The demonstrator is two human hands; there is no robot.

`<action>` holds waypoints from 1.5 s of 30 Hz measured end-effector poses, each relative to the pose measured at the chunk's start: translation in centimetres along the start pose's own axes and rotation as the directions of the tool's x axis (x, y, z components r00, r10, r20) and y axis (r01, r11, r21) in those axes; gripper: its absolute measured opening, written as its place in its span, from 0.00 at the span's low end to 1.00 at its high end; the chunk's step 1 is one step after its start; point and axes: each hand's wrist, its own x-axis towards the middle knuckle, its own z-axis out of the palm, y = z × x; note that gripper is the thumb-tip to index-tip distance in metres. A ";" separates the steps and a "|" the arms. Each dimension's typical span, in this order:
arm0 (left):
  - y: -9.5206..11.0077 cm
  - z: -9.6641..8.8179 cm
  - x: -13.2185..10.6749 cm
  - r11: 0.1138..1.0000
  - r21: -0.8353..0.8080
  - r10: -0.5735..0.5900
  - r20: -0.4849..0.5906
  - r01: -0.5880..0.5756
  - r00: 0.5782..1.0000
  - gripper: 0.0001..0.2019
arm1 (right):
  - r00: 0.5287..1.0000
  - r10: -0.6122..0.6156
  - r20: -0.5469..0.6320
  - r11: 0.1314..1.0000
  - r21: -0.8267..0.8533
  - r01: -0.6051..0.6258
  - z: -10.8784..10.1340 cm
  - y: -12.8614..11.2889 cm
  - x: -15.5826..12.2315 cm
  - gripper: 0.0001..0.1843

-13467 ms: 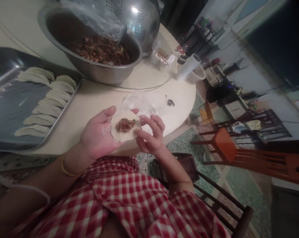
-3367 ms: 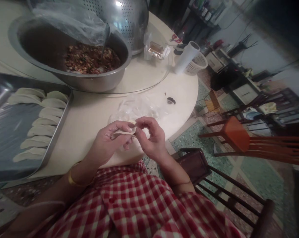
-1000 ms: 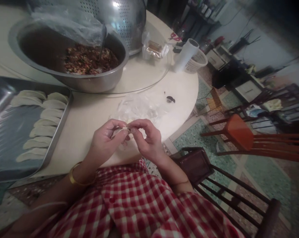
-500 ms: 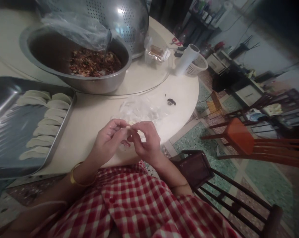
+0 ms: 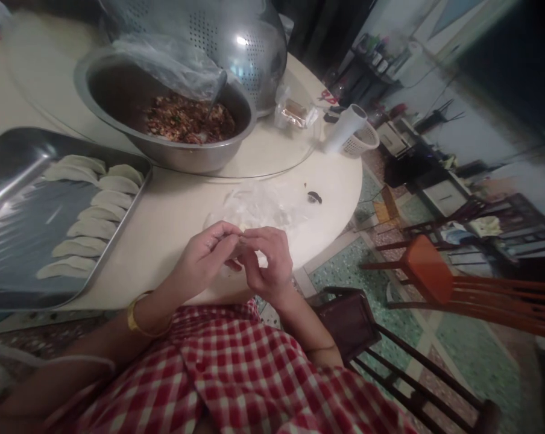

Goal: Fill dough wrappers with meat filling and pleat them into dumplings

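My left hand point(image 5: 209, 253) and my right hand point(image 5: 269, 259) meet at their fingertips over the table's near edge. Both are closed in a pinch, thumbs against fingers. Whatever lies between them is hidden by the fingers, so I cannot make it out. Just beyond the fingertips a crumpled clear plastic bag point(image 5: 258, 205) lies on the table. To the left, a metal tray point(image 5: 19, 241) holds several pale folded dumplings point(image 5: 91, 228) along its right side. Behind stands a steel bowl point(image 5: 191, 155) of chopped brown filling point(image 5: 177, 117), with a spoon handle point(image 5: 218, 87) sticking out.
A large steel colander point(image 5: 263, 48) stands tilted behind the bowl. Further right are a wrapped package point(image 5: 295, 113), a plastic roll point(image 5: 347, 128) and a white basket point(image 5: 365, 138). A dark scrap point(image 5: 315, 197) lies near the table's right edge. Chairs point(image 5: 428, 268) stand on the floor at right.
The camera view has shifted, so the tray and bowl appear further right. My hands stay together, with the fingers drawn in a little closer.
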 end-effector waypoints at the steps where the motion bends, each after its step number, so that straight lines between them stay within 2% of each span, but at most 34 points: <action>1: -0.1 0.0 0.0 1.000 -0.006 -0.007 0.006 0.007 1.000 0.09 | 1.000 -0.002 0.004 1.000 0.006 0.002 0.1 0.0 0.0 0.11; 7: -0.1 -0.2 -0.2 0.999 -0.023 -0.037 0.005 0.037 0.999 0.11 | 1.000 -0.010 -0.002 1.000 0.018 0.010 0.2 0.4 -0.3 0.13; 11: -0.1 -0.4 -0.3 1.000 -0.002 0.005 -0.025 -0.005 1.000 0.11 | 1.000 -0.021 0.016 1.000 0.012 0.021 0.0 0.5 -0.2 0.13; 18: -0.5 -0.7 -0.5 0.999 -0.036 0.037 0.021 -0.036 0.999 0.09 | 0.999 0.013 0.043 1.000 0.016 -0.014 0.0 0.3 -0.1 0.15; 26: -0.8 -1.0 -0.6 0.996 -0.073 0.048 0.055 -0.043 0.997 0.06 | 0.999 -0.008 0.039 0.999 0.045 0.006 0.1 0.3 -0.2 0.14; 33: -0.3 -0.7 -0.7 0.994 -0.073 0.082 0.021 -0.080 0.996 0.11 | 1.000 -0.010 0.017 0.997 0.073 0.009 0.3 0.3 0.0 0.14; 36: -0.3 -0.6 -0.7 0.994 -0.087 0.077 0.047 -0.072 0.996 0.13 | 0.999 -0.030 0.019 0.995 0.095 0.028 0.5 0.3 -0.1 0.17; 42: -0.6 -0.7 -0.8 0.994 -0.098 0.048 0.054 -0.042 0.997 0.15 | 0.998 0.028 0.057 0.991 0.132 -0.035 0.1 -0.1 -0.1 0.19; 45: -0.6 -0.9 -0.8 0.989 -0.150 0.013 0.065 -0.003 0.998 0.15 | 0.999 0.046 0.022 0.990 0.132 -0.048 -0.3 0.0 -0.1 0.18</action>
